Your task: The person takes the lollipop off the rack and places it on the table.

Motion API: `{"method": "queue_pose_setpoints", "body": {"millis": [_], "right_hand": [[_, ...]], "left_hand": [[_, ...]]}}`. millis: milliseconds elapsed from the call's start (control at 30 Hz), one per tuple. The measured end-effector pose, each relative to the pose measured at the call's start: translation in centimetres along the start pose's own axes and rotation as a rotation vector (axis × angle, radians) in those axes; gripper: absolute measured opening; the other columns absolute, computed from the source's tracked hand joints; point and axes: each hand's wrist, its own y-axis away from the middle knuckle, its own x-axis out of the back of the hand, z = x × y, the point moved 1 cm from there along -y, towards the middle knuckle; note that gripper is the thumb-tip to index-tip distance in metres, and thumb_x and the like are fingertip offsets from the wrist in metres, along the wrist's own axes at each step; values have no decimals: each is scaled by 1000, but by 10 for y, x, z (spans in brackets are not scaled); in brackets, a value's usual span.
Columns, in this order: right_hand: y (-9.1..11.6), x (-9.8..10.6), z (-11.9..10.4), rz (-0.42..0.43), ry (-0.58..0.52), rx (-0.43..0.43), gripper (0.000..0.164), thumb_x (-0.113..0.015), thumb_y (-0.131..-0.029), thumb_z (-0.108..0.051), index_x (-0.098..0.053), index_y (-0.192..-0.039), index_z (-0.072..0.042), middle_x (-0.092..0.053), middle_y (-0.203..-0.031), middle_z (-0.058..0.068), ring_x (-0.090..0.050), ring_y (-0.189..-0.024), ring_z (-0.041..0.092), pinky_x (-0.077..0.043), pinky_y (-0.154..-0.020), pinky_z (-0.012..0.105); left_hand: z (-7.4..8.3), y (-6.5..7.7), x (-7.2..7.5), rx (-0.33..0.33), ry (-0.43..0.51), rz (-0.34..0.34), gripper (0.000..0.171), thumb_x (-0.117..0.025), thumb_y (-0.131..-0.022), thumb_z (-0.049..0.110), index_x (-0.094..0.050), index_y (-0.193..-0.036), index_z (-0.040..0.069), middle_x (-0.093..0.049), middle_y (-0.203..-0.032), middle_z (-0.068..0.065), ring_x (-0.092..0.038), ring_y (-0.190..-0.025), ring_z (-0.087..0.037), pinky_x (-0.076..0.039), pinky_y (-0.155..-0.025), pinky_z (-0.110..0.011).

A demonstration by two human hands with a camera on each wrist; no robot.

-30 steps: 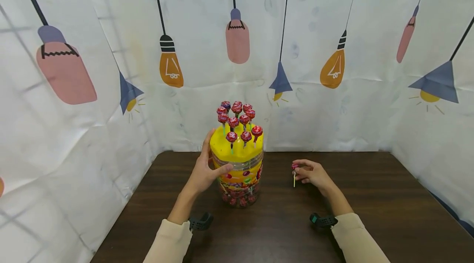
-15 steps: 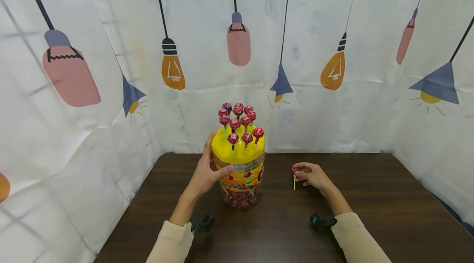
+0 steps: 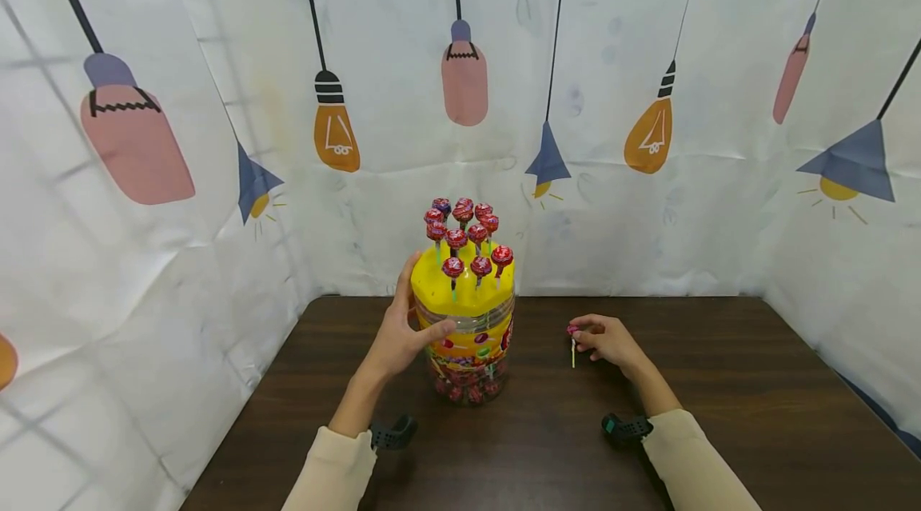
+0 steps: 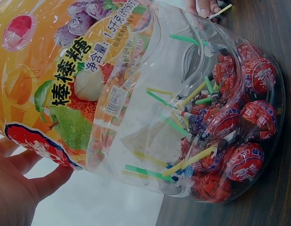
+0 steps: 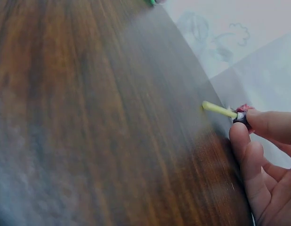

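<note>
A clear plastic candy jar (image 3: 471,347) with a yellow lid (image 3: 432,287) stands on the table, left of centre. Several red-wrapped lollipops (image 3: 456,239) poke up from holes in the lid, and more lollipops (image 4: 246,162) lie at the bottom inside. My left hand (image 3: 403,335) grips the jar's upper left side, thumb across the front and fingers round the back. To the right of the jar, my right hand (image 3: 606,341) pinches a single lollipop (image 3: 572,331) just below its wrapped head. Its yellow stick (image 5: 218,110) points down, above the table.
The dark brown wooden table (image 3: 532,447) reaches back to a white curtain (image 3: 597,239) printed with lamps. Dark straps (image 3: 392,433) sit at both wrists, beside cream sleeves.
Both hands keep their places, the left on the jar and the right with the lollipop. Only a slight shift of the whole head view shows.
</note>
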Motion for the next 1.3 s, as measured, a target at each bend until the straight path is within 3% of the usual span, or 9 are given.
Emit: {"method": "queue_pose_setpoints", "body": {"millis": [267,500,633,800,967,1100,1300], "right_hand": [[0,0,2,21,4,-20,30,-63,-102,-17,-66,-130,-5,-70,-106,11,-68,-86,17,-57,-69,33],[2,3,-2,-11,-8,-25,35,-62,-103,-19,-62,-135,-3,-68,-108,12,-69,-86,18,-59,-72,35],[5,9,-14,-39,12,2,40,-62,-103,-22,-58,-138,-2,-67,-111,16,-70,-87,20,-60,-75,37],[13,17,-42,-23,18,135,42,-63,-103,-30,-59,-138,-6,-66,-117,21,-70,-93,27,-61,-81,41],[29,14,-82,30,-51,289,36,-64,-102,-29,-64,-133,-10,-68,-111,11,-69,-93,26,-60,-81,35],[44,4,-114,86,-117,427,31,-64,-102,-24,-65,-129,-8,-70,-108,4,-70,-93,16,-59,-83,26],[63,-21,-149,164,-249,638,28,-64,-100,-6,-65,-128,-2,-72,-109,0,-71,-99,17,-59,-88,25]], "left_hand": [[-2,-2,-1,-3,3,-10,105,-79,-88,40,-4,-162,47,-44,-157,-4,-52,-134,-32,-44,-109,-63],[-4,-2,0,-6,10,-15,107,-79,-88,38,-3,-164,40,-45,-156,-5,-53,-133,-32,-47,-106,-63],[-5,-2,0,-4,14,-14,107,-79,-89,37,-3,-163,42,-45,-157,-5,-52,-133,-33,-47,-107,-62],[-3,0,0,-4,13,-9,106,-79,-89,37,-4,-162,44,-44,-157,-5,-51,-134,-32,-46,-107,-62],[-3,0,0,-13,15,-8,106,-79,-89,36,-4,-163,42,-44,-157,-5,-51,-133,-31,-46,-107,-61],[-3,0,0,-11,23,-8,106,-80,-89,35,-4,-163,44,-43,-157,-4,-51,-134,-32,-45,-108,-63],[-2,1,2,7,22,-11,106,-79,-89,34,-4,-162,45,-40,-159,-4,-49,-137,-33,-43,-110,-64]]}}
